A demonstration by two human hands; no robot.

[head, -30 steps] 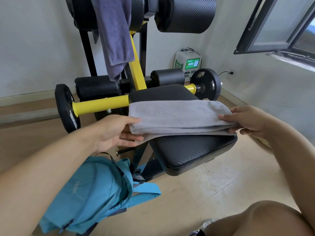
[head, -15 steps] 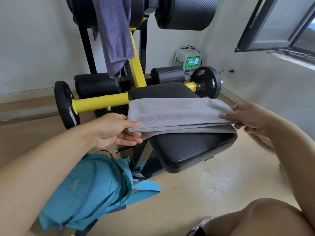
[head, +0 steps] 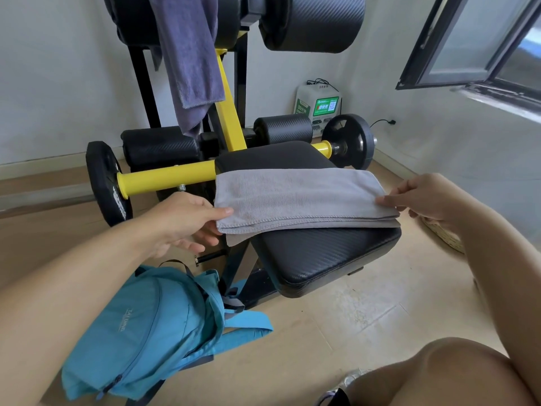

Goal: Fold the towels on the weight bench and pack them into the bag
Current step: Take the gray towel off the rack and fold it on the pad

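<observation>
A light grey towel [head: 295, 197], folded lengthwise into a long strip, lies across the black padded seat of the weight bench [head: 319, 256]. My left hand [head: 187, 221] pinches the towel's left end, thumb on top and fingers under it. My right hand [head: 424, 197] pinches the right end at the seat's edge. A darker purple-grey towel [head: 190, 57] hangs from the upper roller pads of the bench. The blue backpack [head: 146, 332] lies on the floor below my left forearm, beside the bench foot.
A yellow bar with black weight plates [head: 106, 183] crosses behind the seat. A white and green box [head: 317, 101] stands against the back wall. A woven basket edge [head: 445, 237] shows at right, under an open window [head: 474, 45]. My knee [head: 439, 373] is at bottom right.
The towel's folded edges have been drawn even and the strip lies flatter on the seat. Both hands stay at its ends, shifted only slightly.
</observation>
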